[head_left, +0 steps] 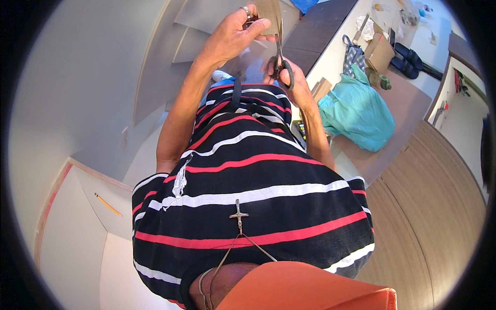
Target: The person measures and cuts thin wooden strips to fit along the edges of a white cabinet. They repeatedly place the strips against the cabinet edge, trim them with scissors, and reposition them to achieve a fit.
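My left hand [242, 32] grips a light wood-grain strip [269, 14] at the top of the view, with its fingers and thumb pinched on the lower part. A ring shows on one of its fingers. My right hand [295, 87] holds black-handled scissors [287, 75] lower and to the right. Their blades point up at the strip's lower edge, beside my left fingertips; whether they touch it or are cutting into it I cannot tell. Part of my right fingers is hidden behind the scissors' handles.
A counter on the right holds a teal cloth [356, 108], a cardboard box [378, 51], black sandals [405, 64], a checked bag [354, 56] and several small items. Grey panels [191, 39] stand at upper left. A yellow pencil [107, 204] lies on a white surface at lower left.
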A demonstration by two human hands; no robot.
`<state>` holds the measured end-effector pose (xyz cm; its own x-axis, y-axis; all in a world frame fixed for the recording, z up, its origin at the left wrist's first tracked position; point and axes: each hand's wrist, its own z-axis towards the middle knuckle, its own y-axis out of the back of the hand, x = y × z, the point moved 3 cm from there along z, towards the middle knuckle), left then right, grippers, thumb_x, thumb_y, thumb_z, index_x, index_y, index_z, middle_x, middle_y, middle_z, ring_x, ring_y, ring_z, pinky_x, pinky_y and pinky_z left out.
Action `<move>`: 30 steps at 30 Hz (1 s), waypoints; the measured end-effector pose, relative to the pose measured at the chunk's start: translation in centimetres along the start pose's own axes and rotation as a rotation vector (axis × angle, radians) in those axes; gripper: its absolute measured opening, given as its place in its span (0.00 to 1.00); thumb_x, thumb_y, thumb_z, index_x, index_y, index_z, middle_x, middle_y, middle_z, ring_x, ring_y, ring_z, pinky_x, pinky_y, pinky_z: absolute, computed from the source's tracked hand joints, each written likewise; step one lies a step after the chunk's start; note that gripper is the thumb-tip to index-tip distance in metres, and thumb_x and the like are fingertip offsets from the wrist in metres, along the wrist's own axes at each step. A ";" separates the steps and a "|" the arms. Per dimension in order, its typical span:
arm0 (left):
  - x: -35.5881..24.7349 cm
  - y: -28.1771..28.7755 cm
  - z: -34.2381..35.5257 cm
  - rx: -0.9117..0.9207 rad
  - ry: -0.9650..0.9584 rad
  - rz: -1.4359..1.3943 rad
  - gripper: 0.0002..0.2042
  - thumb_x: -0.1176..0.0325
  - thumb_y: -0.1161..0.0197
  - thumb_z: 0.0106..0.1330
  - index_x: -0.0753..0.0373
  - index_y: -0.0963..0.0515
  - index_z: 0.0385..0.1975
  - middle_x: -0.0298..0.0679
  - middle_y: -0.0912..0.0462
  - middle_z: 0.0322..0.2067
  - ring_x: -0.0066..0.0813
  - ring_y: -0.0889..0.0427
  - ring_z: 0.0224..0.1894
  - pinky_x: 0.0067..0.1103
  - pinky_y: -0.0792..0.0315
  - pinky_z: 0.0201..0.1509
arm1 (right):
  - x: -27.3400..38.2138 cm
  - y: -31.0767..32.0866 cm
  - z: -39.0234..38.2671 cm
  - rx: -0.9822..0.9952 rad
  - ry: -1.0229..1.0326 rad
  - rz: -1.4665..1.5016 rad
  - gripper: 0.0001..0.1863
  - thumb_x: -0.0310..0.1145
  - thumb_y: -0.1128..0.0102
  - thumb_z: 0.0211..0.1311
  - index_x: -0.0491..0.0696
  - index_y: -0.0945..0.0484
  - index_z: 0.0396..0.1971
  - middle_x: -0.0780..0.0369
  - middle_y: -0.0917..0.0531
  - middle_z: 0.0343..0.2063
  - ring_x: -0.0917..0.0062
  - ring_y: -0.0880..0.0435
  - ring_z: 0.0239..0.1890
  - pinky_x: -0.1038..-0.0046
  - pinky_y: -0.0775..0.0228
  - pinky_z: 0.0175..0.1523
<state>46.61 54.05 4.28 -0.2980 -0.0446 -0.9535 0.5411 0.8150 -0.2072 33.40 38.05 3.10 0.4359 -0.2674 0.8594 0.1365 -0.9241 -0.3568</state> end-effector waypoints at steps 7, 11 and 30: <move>-1.2 -0.5 -0.1 0.018 -0.036 0.024 0.12 0.66 0.43 0.77 0.67 0.23 0.50 0.37 0.17 0.41 0.25 0.13 0.42 0.20 0.20 0.48 | 0.6 -0.2 0.4 0.016 0.016 -0.013 0.36 0.70 0.37 0.60 0.45 0.27 0.39 0.59 0.24 0.42 0.77 0.22 0.40 0.75 0.33 0.46; -1.6 -0.6 -0.1 0.007 -0.053 0.028 0.11 0.66 0.43 0.77 0.67 0.22 0.49 0.36 0.17 0.40 0.24 0.14 0.42 0.19 0.21 0.47 | 0.8 -0.3 0.6 0.018 -0.003 -0.031 0.38 0.72 0.38 0.60 0.45 0.27 0.38 0.59 0.24 0.43 0.77 0.22 0.40 0.75 0.33 0.46; -0.6 0.0 0.3 0.018 -0.038 0.042 0.15 0.64 0.42 0.77 0.68 0.24 0.56 0.38 0.16 0.45 0.25 0.14 0.44 0.21 0.19 0.53 | 1.3 0.3 1.4 -0.016 -0.031 -0.186 0.21 0.49 0.38 0.67 0.45 0.23 0.46 0.65 0.22 0.33 0.80 0.21 0.38 0.73 0.28 0.48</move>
<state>47.05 53.88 4.79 -0.2450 -0.0330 -0.9690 0.5664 0.8062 -0.1707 35.25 37.82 3.61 0.4319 -0.0828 0.8981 0.2036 -0.9611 -0.1865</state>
